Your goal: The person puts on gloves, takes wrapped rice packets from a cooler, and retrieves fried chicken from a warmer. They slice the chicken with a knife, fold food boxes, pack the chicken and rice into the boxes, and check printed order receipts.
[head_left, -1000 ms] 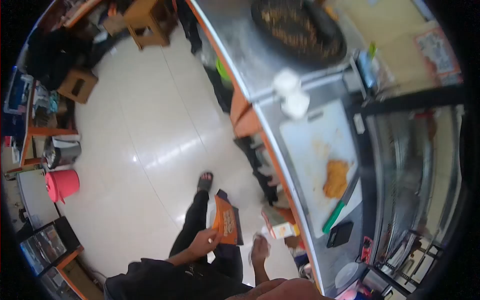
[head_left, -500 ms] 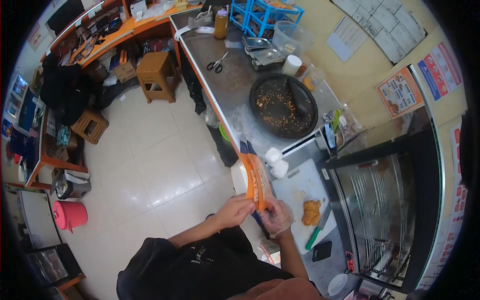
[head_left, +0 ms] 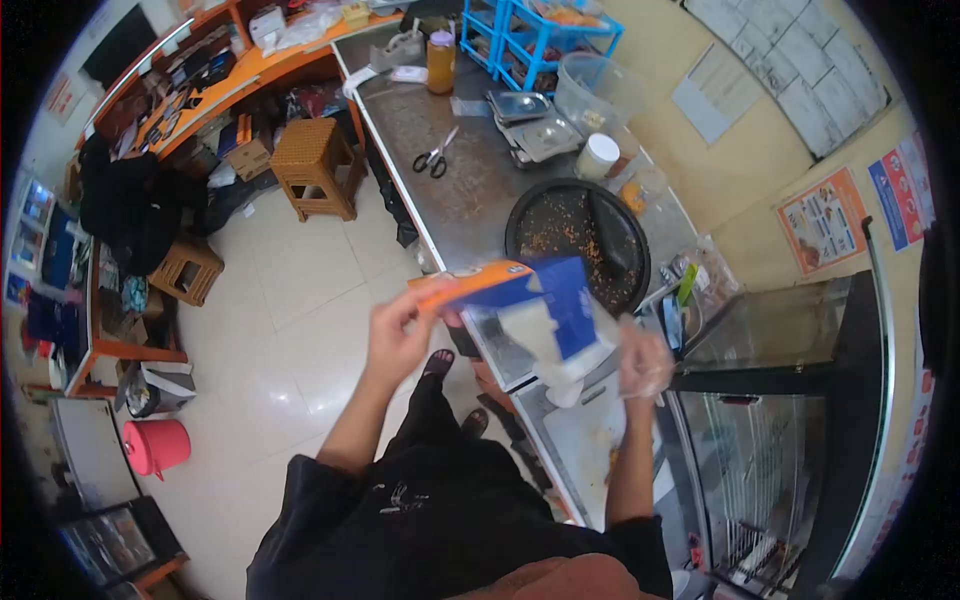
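The bare left hand [head_left: 398, 335] has its fingers pinched together on the orange end of a carton [head_left: 574, 312]; the gloved right hand [head_left: 645, 362] has its fingers curled by the pale far end, too blurred to tell whether they grip it; the carton is in the air on the near side of the black tray [head_left: 625, 230], partly hiding its lower edge; beneath the tray runs a metal counter [head_left: 465, 195], scuffed and brownish to the tray's left; nearer than the tray lies a white cutting board [head_left: 570, 440], and a glass cabinet [head_left: 755, 450] stands to its near right; left of the tray, pale glossy tiles make up the floor [head_left: 300, 345].

Counted: one pair of scissors [head_left: 436, 158] up and left of the tray, one white-lidded jar [head_left: 598, 155] just beyond it, two brown stools [head_left: 312, 160] and one pink bucket [head_left: 157, 447] far to its left; the carton shows orange, blue and white panels, slightly blurred.
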Available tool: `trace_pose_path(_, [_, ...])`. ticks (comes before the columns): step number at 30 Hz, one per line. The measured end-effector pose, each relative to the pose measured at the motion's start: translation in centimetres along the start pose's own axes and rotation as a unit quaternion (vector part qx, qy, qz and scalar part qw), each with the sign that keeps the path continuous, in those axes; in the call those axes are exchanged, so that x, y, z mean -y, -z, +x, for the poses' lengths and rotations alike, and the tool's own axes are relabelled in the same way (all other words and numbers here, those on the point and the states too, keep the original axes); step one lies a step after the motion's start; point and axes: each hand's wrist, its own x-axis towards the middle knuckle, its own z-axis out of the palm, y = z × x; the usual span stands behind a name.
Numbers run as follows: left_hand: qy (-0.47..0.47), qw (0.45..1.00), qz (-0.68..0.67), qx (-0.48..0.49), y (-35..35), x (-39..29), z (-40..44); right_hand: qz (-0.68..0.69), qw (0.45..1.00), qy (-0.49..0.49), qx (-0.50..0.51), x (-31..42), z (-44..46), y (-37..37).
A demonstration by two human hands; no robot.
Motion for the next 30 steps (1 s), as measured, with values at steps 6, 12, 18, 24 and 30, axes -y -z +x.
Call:
trace_pose_path(6, [0.135,0.967,0.215,0.000,3.7,4.7,13.4,-0.003,0.996,0.018,0.087,-2.6,7.6,0.2])
trace_pose_path(12, [0.076,0.917,0.388,0.041,4.0,7.4,26.4,-0.012,0.981,0.076,0.177,-5.9,16.1,-5.4])
trace_pose_path(18, [0.099,0.857,0.458,0.216,7.0,17.4,37.1,-0.078,0.994,-0.025,0.079,-0.8,14.9,-0.4])
trace_pose_path(24, [0.121,0.822,0.481,0.280,5.5,28.2,41.9,-0.070,0.961,-0.261,0.056,2.2,-2.1,6.0])
trace_pose_path(30, [0.158,0.918,0.255,0.261,1.5,28.3,38.5,-0.042,0.850,-0.515,-0.100,1.2,-23.7,11.7])
